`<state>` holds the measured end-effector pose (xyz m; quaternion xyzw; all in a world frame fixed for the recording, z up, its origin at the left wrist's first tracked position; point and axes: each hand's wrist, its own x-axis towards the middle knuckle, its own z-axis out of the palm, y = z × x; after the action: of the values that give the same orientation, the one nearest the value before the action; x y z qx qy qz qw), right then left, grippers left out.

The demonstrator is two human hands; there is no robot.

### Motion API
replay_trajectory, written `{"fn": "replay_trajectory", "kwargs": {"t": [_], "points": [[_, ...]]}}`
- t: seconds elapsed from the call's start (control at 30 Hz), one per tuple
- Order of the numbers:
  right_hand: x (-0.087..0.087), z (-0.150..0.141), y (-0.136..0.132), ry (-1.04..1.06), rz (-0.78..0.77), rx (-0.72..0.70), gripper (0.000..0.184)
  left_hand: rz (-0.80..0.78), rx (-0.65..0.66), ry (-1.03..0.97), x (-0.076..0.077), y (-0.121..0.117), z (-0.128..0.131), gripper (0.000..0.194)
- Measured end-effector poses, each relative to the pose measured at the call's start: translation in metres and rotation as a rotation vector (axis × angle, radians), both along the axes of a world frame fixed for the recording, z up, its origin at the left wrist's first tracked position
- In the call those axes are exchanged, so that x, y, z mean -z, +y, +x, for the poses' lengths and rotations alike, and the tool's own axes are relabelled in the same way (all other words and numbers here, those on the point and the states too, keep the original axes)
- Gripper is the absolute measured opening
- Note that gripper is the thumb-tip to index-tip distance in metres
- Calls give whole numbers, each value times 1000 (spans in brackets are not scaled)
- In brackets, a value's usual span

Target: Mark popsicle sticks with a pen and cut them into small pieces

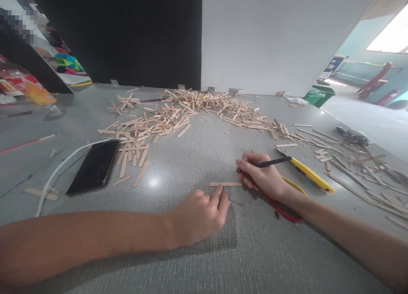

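Observation:
A single wooden craft stick (232, 184) lies flat on the grey table, crosswise before me. My left hand (202, 213) presses a fingertip on the stick from the near side, its other fingers curled in. My right hand (259, 175) is closed around a black pen (274, 162), whose tip end points down and left, just above the stick's right end. The right hand's fingers hide that end of the stick. Beneath the right wrist, a tool with red and yellow handles (288, 216) is partly covered. A yellow utility knife (312, 175) lies just beyond the right wrist.
A large heap of craft sticks (204, 100) spreads along the back panel. On the left lie a black phone (94, 168) and its white cable (59, 168). Cut wood strips (350, 181) lie at right near a glue gun-like tool (353, 136). Bottles (38, 89) stand far left.

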<state>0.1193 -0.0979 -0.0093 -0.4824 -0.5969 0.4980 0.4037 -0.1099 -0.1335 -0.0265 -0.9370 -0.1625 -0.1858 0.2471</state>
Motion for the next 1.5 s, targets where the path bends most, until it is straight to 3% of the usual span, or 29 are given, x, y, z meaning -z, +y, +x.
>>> {"fn": "replay_trajectory", "kwargs": {"t": [0.37, 1.5], "points": [[-2, -4, -8, -175, 27, -216, 34, 17, 2, -11, -2, 0, 2, 24], [1, -3, -8, -227, 24, -219, 34, 13, -6, 14, 0, 0, 1, 24]]}}
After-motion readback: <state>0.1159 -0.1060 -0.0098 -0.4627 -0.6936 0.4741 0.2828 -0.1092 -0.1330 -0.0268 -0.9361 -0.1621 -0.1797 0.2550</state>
